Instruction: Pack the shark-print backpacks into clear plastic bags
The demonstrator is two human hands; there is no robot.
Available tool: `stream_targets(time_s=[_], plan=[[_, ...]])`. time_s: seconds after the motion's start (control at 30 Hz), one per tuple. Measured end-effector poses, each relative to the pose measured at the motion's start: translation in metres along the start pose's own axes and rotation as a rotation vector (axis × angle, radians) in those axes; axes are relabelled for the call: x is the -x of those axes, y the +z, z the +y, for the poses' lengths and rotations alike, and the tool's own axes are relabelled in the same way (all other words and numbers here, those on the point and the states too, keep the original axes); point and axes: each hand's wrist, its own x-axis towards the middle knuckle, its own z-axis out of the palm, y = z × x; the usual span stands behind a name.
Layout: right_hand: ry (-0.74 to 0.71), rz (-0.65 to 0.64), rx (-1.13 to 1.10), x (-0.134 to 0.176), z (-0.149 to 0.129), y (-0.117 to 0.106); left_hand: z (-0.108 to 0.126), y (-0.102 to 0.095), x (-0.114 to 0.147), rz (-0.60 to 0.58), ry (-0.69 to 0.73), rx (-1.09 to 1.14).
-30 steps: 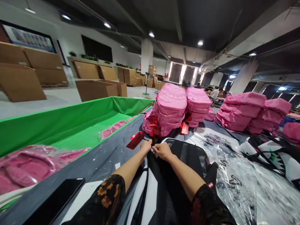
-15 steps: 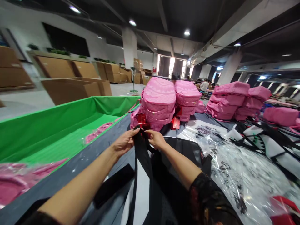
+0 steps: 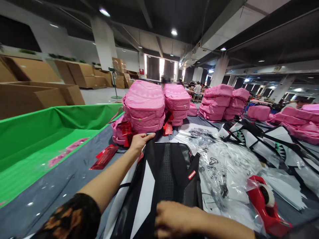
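Observation:
A black backpack (image 3: 169,169) with its padded back panel facing up lies in front of me on the grey-covered table. One shoulder strap, black with a white panel (image 3: 144,196), runs along its left side. At the upper end, my left hand (image 3: 139,143) pinches the black strap (image 3: 150,146) between thumb and fingers. Low over the pack is my right hand (image 3: 170,217), its fingers curled and slightly blurred beside the lower strap; whatever they grip is hidden. A small red label (image 3: 191,175) shows on the other strap.
Pink backpacks (image 3: 144,99) stand stacked beyond. Red tags (image 3: 104,157) lie left, beside a green-lined bin (image 3: 62,114). To the right are clear plastic bags (image 3: 231,162), a red tape dispenser (image 3: 267,207) and black-and-white packs (image 3: 264,139). People sit at distant tables.
My right hand has left the strap's top end and come down toward me over the backpack. My left hand still pinches the strap. The view has turned right.

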Motion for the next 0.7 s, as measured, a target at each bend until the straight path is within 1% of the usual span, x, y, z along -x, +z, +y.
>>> stream_targets(time_s=[0.03,0.07,0.1,0.13,0.17,0.2,0.23,0.27,0.3,0.33,0.37,0.4,0.43,0.47,0.5,0.57,0.6,0.63,0.7], plan=[[-0.044,0.017,-0.038,0.017,-0.007,-0.002,-0.013,0.010,-0.001,0.012,0.000,-0.062],[-0.026,0.078,-0.097,0.033,-0.010,-0.011,-0.025,0.018,0.000,0.020,0.005,-0.129],[0.088,0.177,-0.165,0.046,-0.006,-0.024,-0.035,0.024,0.001,0.026,0.015,-0.196],[0.287,0.304,-0.224,0.058,0.003,-0.040,-0.041,0.027,0.003,0.035,0.030,-0.257],[0.549,0.432,-0.252,0.067,0.018,-0.058,-0.045,0.029,0.004,0.053,0.047,-0.304],[0.842,0.529,-0.255,0.073,0.038,-0.073,-0.046,0.031,0.007,0.077,0.085,-0.351],[1.005,0.574,-0.247,0.077,0.060,-0.087,-0.045,0.034,0.009,0.100,0.150,-0.407],[1.118,0.582,-0.249,0.079,0.083,-0.096,-0.042,0.038,0.012,0.097,0.248,-0.470],[1.217,0.567,-0.263,0.077,0.105,-0.102,-0.039,0.044,0.015,0.050,0.369,-0.531],[1.278,0.545,-0.273,0.074,0.126,-0.105,-0.036,0.052,0.019,-0.037,0.496,-0.585],[1.332,0.526,-0.278,0.069,0.143,-0.105,-0.034,0.063,0.023,-0.153,0.611,-0.622],[1.372,0.521,-0.270,0.063,0.156,-0.105,-0.034,0.076,0.027,-0.279,0.698,-0.635],[1.396,0.535,-0.245,0.057,0.165,-0.105,-0.034,0.090,0.030,-0.394,0.748,-0.624],[1.404,0.567,-0.206,0.052,0.169,-0.105,-0.036,0.105,0.033,-0.484,0.774,-0.607],[1.398,0.612,-0.161,0.049,0.170,-0.107,-0.038,0.119,0.035,-0.544,0.786,-0.590],[1.346,0.716,-0.074,0.046,0.162,-0.113,-0.043,0.144,0.039,-0.624,0.802,-0.552],[1.312,0.759,-0.043,0.047,0.154,-0.117,-0.045,0.153,0.040,-0.645,0.808,-0.528],[1.266,0.793,-0.029,0.048,0.145,-0.120,-0.047,0.160,0.043,-0.659,0.816,-0.502],[1.128,0.832,-0.032,0.054,0.123,-0.120,-0.050,0.166,0.049,-0.671,0.835,-0.451]])
